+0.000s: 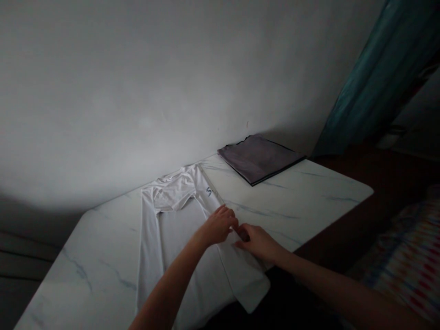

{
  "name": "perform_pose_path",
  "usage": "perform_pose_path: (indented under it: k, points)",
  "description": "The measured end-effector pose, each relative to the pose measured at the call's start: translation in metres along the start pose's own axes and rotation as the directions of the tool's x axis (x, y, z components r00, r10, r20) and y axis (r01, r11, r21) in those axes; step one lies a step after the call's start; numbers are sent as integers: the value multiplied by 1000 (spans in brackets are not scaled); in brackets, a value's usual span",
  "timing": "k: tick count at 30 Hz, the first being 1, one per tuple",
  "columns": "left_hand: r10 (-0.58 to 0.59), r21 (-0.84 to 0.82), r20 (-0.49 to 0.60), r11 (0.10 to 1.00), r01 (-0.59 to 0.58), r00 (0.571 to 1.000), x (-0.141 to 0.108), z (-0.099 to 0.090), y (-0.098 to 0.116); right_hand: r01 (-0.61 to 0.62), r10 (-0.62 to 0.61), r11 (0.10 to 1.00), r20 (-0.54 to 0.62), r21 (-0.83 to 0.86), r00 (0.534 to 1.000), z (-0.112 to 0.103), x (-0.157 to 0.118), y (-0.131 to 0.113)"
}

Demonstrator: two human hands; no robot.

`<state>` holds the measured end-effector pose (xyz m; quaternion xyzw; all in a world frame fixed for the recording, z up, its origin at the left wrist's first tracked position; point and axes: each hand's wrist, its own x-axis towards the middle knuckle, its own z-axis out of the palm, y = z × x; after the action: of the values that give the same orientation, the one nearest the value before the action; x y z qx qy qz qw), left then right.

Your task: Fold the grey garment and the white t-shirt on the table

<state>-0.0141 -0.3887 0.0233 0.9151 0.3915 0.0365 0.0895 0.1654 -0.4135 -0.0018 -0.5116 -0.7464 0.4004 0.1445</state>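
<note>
A white long-sleeved garment [182,229] lies spread on the marble-patterned table [103,261], with a small dark mark near its upper right part. Its lower right corner hangs over the table's front edge. My left hand [220,224] rests on the garment's right edge, fingers bent and pressed to the fabric. Just right of it, my right hand [254,239] has its thumb and fingers curled at the same edge, pinching the cloth. The two hands nearly touch.
A folded dark grey cloth [259,160] lies at the back right of the table, against the white wall [172,82]. A teal curtain [381,78] hangs at the right. Colourful patterned fabric [409,256] shows at the lower right, beyond the table's edge.
</note>
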Motion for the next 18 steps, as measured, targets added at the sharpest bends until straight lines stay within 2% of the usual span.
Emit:
perform_pose_path:
  k: [4, 6, 8, 10, 13, 15, 16, 17, 18]
  points:
    - [3, -92, 5, 996, -2, 1000, -2, -11, -1, 24, -13, 989, 78, -145, 997, -6, -1, -5]
    - [0, -148, -20, 989, -3, 1000, -6, -14, -1, 17, -9, 998, 133, -59, 991, -8, -7, -1]
    - [-9, -187, -43, 982, 1, 999, -10, -15, 0, -52, 15, 991, 291, 122, 957, -9, -15, 6]
    - [-24, -206, -57, 979, 12, 998, -12, -14, 0, -170, 14, 950, 506, 262, 862, -12, -25, 13]
    - [-41, -206, -62, 978, 27, 997, -12, -8, -2, -284, -60, 909, 771, 305, 634, -17, -38, 20]
    - [-49, -197, -56, 980, 37, 997, -10, -4, -2, -304, -97, 912, 864, 277, 495, -22, -42, 21]
    - [-51, -192, -55, 981, 39, 997, -10, -1, -2, -295, -98, 921, 882, 256, 461, -25, -43, 20]
    - [-51, -188, -58, 981, 39, 997, -9, 1, -1, -266, -98, 932, 879, 246, 467, -29, -43, 19]
    - [-52, -185, -70, 982, 39, 996, -9, 3, 1, -224, -111, 941, 857, 254, 503, -32, -42, 17]
